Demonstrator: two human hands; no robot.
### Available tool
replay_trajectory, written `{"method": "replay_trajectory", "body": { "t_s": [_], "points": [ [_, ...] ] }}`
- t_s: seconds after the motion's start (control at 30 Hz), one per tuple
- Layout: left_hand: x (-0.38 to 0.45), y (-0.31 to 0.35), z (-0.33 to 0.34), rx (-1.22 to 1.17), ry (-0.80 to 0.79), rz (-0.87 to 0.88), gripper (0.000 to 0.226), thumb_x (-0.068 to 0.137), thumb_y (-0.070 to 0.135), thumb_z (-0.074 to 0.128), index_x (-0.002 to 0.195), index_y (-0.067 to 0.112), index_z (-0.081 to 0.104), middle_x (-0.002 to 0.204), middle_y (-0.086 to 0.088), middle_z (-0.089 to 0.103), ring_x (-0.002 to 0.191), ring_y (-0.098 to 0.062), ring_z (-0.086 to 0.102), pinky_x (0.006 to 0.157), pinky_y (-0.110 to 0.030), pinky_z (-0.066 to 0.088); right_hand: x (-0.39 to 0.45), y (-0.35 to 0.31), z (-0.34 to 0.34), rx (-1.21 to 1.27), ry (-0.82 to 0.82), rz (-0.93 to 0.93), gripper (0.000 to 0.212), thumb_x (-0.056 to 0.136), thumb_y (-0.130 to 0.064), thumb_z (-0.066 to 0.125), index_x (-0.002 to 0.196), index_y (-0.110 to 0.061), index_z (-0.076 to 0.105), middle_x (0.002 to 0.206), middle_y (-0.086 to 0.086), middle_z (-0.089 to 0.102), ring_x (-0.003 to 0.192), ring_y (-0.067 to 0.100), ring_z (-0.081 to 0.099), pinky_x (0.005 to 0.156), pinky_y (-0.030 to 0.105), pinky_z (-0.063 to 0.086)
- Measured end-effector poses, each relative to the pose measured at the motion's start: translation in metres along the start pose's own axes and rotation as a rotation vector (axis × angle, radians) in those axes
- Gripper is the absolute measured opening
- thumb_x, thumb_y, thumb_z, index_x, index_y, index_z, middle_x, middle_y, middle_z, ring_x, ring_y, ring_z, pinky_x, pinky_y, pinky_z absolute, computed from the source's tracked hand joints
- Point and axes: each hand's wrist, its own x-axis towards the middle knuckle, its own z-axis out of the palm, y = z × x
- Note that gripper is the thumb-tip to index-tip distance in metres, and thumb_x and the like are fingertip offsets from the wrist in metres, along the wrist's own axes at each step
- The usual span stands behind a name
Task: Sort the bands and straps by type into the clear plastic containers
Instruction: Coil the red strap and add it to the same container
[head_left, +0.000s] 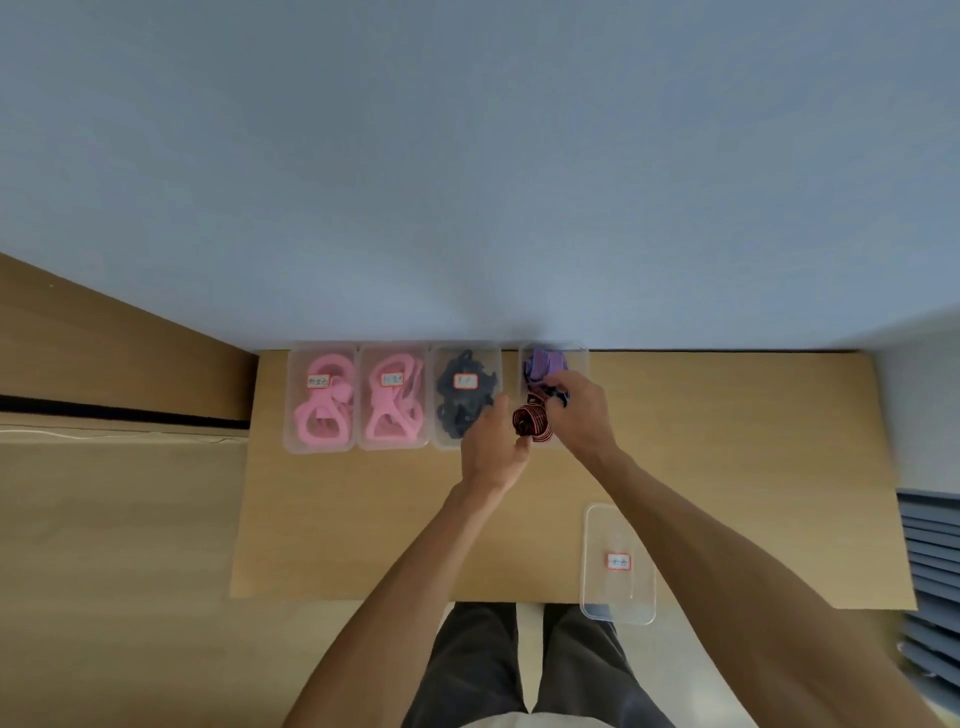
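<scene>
A pale wall (467, 156) fills the upper half of the view, and a wooden table (363, 519) stands against it. Four clear boxes sit in a row along the table's far edge. The first box (319, 397) and the second box (394, 397) each hold pink straps (322, 415) under a labelled lid. The third box (466, 395) holds black bands (460, 402), also under a labelled lid. The fourth box (553, 364), set slightly apart to the right, is uncovered and holds purple striped bands (543, 362). A loose lid (618, 564) with a red-edged label lies near the table's front edge, well apart from the row. The person's right hand (579, 410) reaches over the fourth box, fingers curled down onto the bands inside it. The left hand (493, 447) is just beside it, fingers bent around a rolled red-and-black band (531, 422), which sits between the two hands at the near end of the fourth box. Whether the right hand also pinches that roll cannot be told.
</scene>
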Motion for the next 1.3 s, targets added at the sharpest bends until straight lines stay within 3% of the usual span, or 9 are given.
{"method": "replay_trajectory", "body": {
  "t_s": [0.1,0.17,0.23,0.37,0.5,0.8,0.93,1.13,1.3],
  "points": [
    [0.002,0.009,0.0,-0.006,-0.009,0.095,0.066,0.082,0.01,0.068,0.141,0.022,0.042,0.122,-0.01,0.054,0.103,-0.032,0.061,0.081,-0.043,0.052,-0.009,0.013,-0.005,-0.07,0.07,0.035,0.031,0.077,0.004,0.051,0.095,-0.006,0.074,0.091,0.01,0.074,0.084,0.03,0.066,0.076,0.04,0.054],
    [0.004,0.013,0.002,-0.017,-0.027,0.121,0.064,0.08,0.007,0.065,0.139,0.02,0.046,0.124,-0.01,0.053,0.104,-0.032,0.06,0.083,-0.04,0.051,-0.012,0.018,-0.008,-0.086,-0.001,0.05,0.032,0.08,0.0,0.052,0.1,-0.009,0.074,0.093,0.009,0.075,0.086,0.029,0.068,0.079,0.039,0.054],
    [0.005,0.014,0.004,-0.02,-0.042,0.13,0.057,0.08,0.011,0.067,0.134,0.017,0.051,0.121,-0.008,0.054,0.107,-0.028,0.059,0.087,-0.035,0.049,-0.013,0.021,-0.009,-0.155,-0.089,0.014,0.033,0.081,-0.002,0.052,0.103,-0.012,0.075,0.097,0.009,0.073,0.089,0.03,0.066,0.079,0.04,0.053],
    [0.001,0.012,0.01,0.048,-0.031,0.135,0.061,0.082,0.038,0.074,0.136,0.022,0.05,0.121,-0.003,0.057,0.107,-0.021,0.059,0.088,-0.035,0.054,-0.01,0.03,-0.009,-0.32,-0.051,-0.047,0.042,0.081,0.001,0.06,0.121,-0.011,0.068,0.12,0.01,0.058,0.105,0.03,0.057,0.08,0.041,0.05],
    [0.003,0.011,0.01,0.046,-0.002,0.13,0.06,0.083,0.038,0.076,0.134,0.021,0.051,0.12,-0.004,0.063,0.109,-0.022,0.061,0.09,-0.036,0.054,-0.004,0.035,-0.004,-0.491,-0.112,-0.065,0.062,0.078,-0.001,0.067,0.136,-0.017,0.053,0.135,0.005,0.049,0.119,0.027,0.048,0.084,0.042,0.051],
    [0.004,0.01,0.01,0.101,-0.006,0.131,0.061,0.084,0.033,0.075,0.138,0.021,0.049,0.123,-0.007,0.061,0.111,-0.023,0.061,0.093,-0.038,0.052,0.011,0.047,-0.007,-0.61,-0.079,-0.088,0.024,0.084,-0.001,0.061,0.106,-0.008,0.061,0.104,0.008,0.058,0.098,0.029,0.053,0.068,0.037,0.041],
    [0.008,0.014,0.008,0.13,-0.037,0.134,0.063,0.085,0.033,0.074,0.14,0.021,0.048,0.125,-0.008,0.061,0.114,-0.024,0.06,0.096,-0.038,0.052,0.012,0.05,-0.011,-0.541,-0.025,-0.122,0.017,0.078,0.009,0.056,0.086,-0.005,0.06,0.086,0.003,0.048,0.086,0.029,0.051,0.06,0.033,0.03],
    [0.01,0.021,0.011,0.175,-0.017,0.184,0.066,0.08,0.037,0.078,0.137,0.017,0.05,0.126,-0.007,0.058,0.116,-0.024,0.057,0.097,-0.039,0.051,0.005,0.049,-0.014,-0.535,0.014,-0.172,0.027,0.072,0.013,0.054,0.093,-0.003,0.054,0.105,0.014,0.051,0.088,0.033,0.048,0.054,0.036,0.033],
    [0.012,0.026,0.011,0.175,-0.028,0.28,0.072,0.075,0.023,0.083,0.136,0.009,0.048,0.138,-0.004,0.052,0.126,-0.023,0.05,0.106,-0.037,0.045,0.002,0.044,-0.013,-0.439,0.008,-0.135,0.017,0.081,0.006,0.052,0.096,-0.002,0.053,0.11,0.017,0.054,0.063,0.034,0.047,0.055,0.04,0.033]
  ]
}}
